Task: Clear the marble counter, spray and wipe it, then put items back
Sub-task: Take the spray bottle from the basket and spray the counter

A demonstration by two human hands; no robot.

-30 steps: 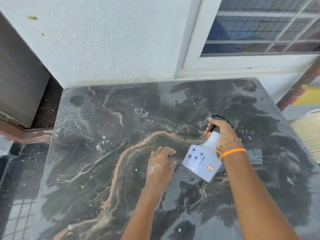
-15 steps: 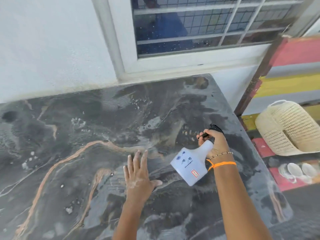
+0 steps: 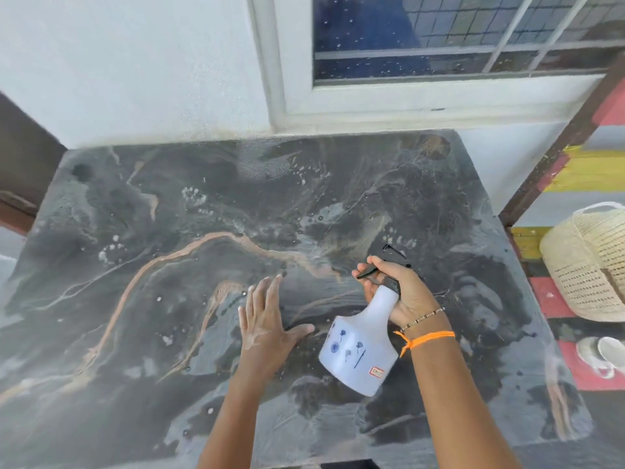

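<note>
The dark marble counter [image 3: 169, 252] with tan veins fills the view; it is wet, with droplets and foam patches. My right hand [image 3: 402, 292] grips the black trigger head of a white spray bottle [image 3: 360, 353], which hangs tilted just above the counter right of centre. An orange thread and a bead bracelet circle that wrist. My left hand [image 3: 265, 324] lies flat on the wet marble with straight fingers, just left of the bottle.
A white wall and a barred window [image 3: 439, 38] stand behind the counter. To the right, off the counter's edge, a woven cream basket [image 3: 588, 265] sits on red, yellow and grey painted steps, with white sandals [image 3: 602, 355] below it.
My left hand went from curled fingers to flat on the marble. My right hand keeps hold of the bottle. My view swung right, then partly back left.
</note>
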